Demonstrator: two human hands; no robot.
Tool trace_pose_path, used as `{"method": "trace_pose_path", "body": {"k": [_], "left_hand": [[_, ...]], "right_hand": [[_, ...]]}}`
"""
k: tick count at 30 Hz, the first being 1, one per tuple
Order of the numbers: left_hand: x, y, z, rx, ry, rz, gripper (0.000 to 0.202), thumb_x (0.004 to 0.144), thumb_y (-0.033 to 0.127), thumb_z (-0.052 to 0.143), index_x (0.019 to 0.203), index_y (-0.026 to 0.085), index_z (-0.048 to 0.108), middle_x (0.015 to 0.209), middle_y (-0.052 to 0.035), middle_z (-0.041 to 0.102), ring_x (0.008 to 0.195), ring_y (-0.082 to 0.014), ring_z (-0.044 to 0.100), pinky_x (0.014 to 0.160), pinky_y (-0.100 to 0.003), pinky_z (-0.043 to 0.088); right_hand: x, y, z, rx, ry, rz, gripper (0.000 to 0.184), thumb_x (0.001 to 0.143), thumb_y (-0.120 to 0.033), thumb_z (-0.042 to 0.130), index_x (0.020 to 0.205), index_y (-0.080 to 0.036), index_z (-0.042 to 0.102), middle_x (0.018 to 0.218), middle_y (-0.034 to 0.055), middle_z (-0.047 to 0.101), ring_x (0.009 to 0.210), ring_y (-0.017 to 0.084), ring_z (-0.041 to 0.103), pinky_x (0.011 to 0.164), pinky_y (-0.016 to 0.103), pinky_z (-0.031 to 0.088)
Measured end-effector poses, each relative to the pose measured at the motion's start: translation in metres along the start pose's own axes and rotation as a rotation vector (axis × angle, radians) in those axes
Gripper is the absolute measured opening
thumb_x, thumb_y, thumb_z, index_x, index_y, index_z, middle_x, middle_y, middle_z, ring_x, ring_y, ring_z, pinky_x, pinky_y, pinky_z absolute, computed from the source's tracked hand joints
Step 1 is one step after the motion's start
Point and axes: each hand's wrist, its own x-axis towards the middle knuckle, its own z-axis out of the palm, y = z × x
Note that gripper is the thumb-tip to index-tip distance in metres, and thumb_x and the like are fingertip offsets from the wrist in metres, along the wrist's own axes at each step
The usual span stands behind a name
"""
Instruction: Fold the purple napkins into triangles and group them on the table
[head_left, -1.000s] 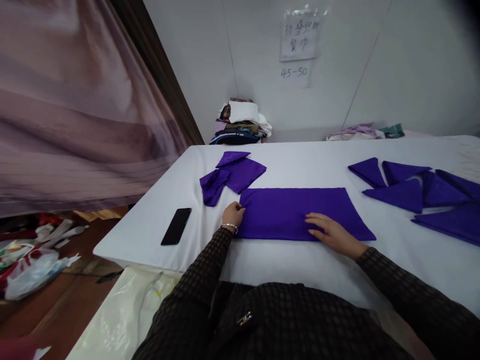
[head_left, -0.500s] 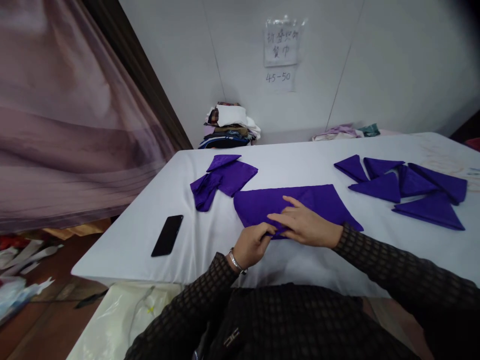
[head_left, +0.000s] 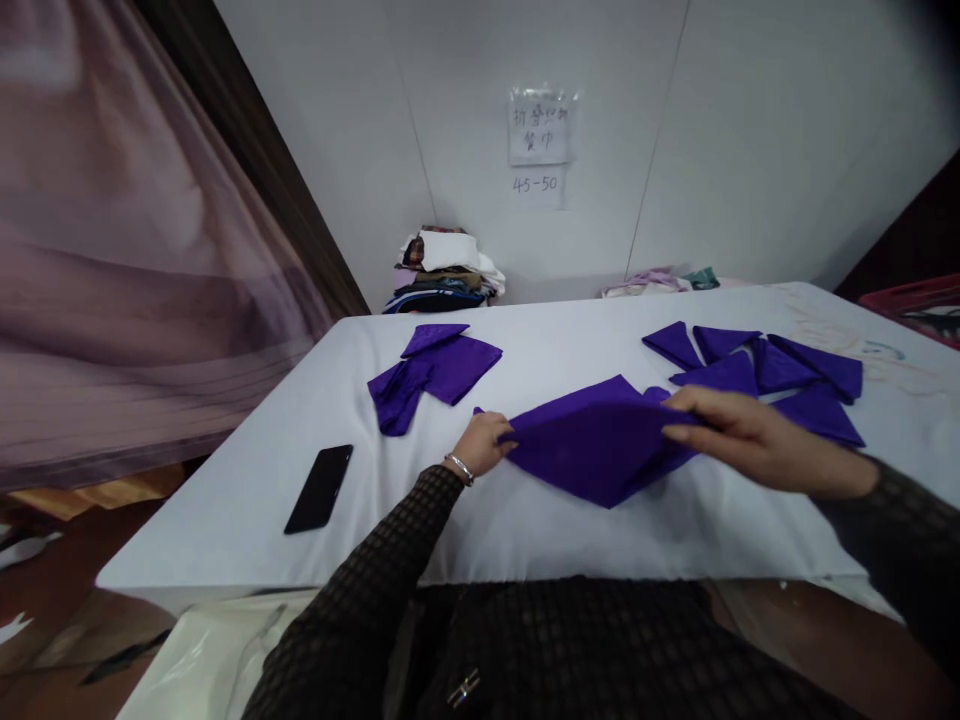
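Between my hands a purple napkin [head_left: 592, 445] is stretched out above the table's front half, one corner pointing down toward me and another away. My left hand [head_left: 481, 444], with a bracelet at the wrist, pinches its left end. At its right end my right hand [head_left: 757, 435] grips the cloth between thumb and fingers. Several folded purple napkins [head_left: 784, 365] lie in a group at the right, partly behind my right hand. More purple napkins [head_left: 450, 370], loosely overlapping and partly crumpled, lie at the left.
A black phone [head_left: 320, 488] lies near the left edge of the white-covered table [head_left: 420, 520]. Behind the table are a stack of folded clothes [head_left: 442, 270] and some pale cloths [head_left: 652, 283]. Paper signs [head_left: 538, 140] hang on the wall. A pink curtain [head_left: 150, 280] hangs at the left.
My hands have moved apart, the right one to the right, pulling the napkin's ends outward. The cloth went from a flat folded strip to a lifted, pointed shape. The camera view shifted slightly.
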Motion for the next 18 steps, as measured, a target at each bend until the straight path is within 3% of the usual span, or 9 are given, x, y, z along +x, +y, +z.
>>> {"method": "trace_pose_path", "body": {"k": [2, 4, 6, 9, 13, 18], "left_hand": [[0.009, -0.01, -0.016, -0.02, 0.069, -0.054, 0.008, 0.08, 0.024, 0.06, 0.078, 0.019, 0.066, 0.082, -0.0038, 0.067, 0.085, -0.0182, 0.061, 0.08, -0.031, 0.046], [0.018, -0.016, -0.043, -0.053, 0.187, -0.144, 0.008, 0.08, 0.023, 0.059, 0.079, 0.019, 0.066, 0.08, -0.0011, 0.067, 0.079, -0.016, 0.061, 0.076, -0.029, 0.048], [0.029, -0.019, -0.08, -0.085, 0.329, -0.231, 0.008, 0.08, 0.023, 0.059, 0.079, 0.018, 0.065, 0.074, 0.0027, 0.065, 0.072, -0.0135, 0.059, 0.072, -0.028, 0.048], [0.048, -0.018, -0.146, -0.063, 0.515, -0.222, 0.012, 0.08, 0.021, 0.058, 0.088, 0.014, 0.064, 0.081, 0.0023, 0.064, 0.078, -0.012, 0.057, 0.078, -0.028, 0.046], [0.069, -0.011, -0.219, -0.022, 0.767, -0.228, 0.022, 0.079, 0.026, 0.058, 0.095, 0.011, 0.062, 0.08, -0.0001, 0.063, 0.073, -0.0113, 0.055, 0.073, -0.027, 0.045], [0.083, 0.0, -0.264, -0.06, 0.942, -0.226, 0.013, 0.074, 0.02, 0.062, 0.082, 0.01, 0.065, 0.068, 0.0022, 0.058, 0.064, -0.0093, 0.052, 0.065, -0.024, 0.042]], "right_hand": [[-0.001, 0.002, -0.022, 0.012, 0.14, 0.036, 0.013, 0.084, -0.038, 0.057, 0.089, -0.028, 0.061, 0.076, -0.0006, 0.06, 0.066, 0.015, 0.056, 0.057, 0.026, 0.049], [0.002, 0.006, -0.046, 0.007, 0.285, 0.086, 0.017, 0.081, -0.042, 0.061, 0.086, -0.026, 0.061, 0.074, -0.0007, 0.058, 0.063, 0.012, 0.053, 0.052, 0.023, 0.046], [0.01, 0.012, -0.07, -0.013, 0.4, 0.155, 0.023, 0.078, -0.044, 0.065, 0.085, -0.023, 0.061, 0.072, -0.001, 0.058, 0.059, 0.009, 0.05, 0.048, 0.02, 0.041], [0.033, 0.021, -0.104, -0.041, 0.518, 0.253, 0.026, 0.075, -0.036, 0.069, 0.089, -0.015, 0.062, 0.069, -0.002, 0.058, 0.056, 0.005, 0.048, 0.051, 0.02, 0.04], [0.07, 0.032, -0.138, -0.103, 0.543, 0.271, 0.036, 0.075, -0.024, 0.067, 0.104, -0.004, 0.061, 0.08, 0.0007, 0.063, 0.065, 0.003, 0.051, 0.066, 0.025, 0.043], [0.104, 0.033, -0.158, -0.209, 0.538, 0.288, 0.028, 0.076, -0.021, 0.068, 0.094, 0.0, 0.064, 0.076, 0.0013, 0.063, 0.062, 0.004, 0.047, 0.068, 0.025, 0.041]]}}
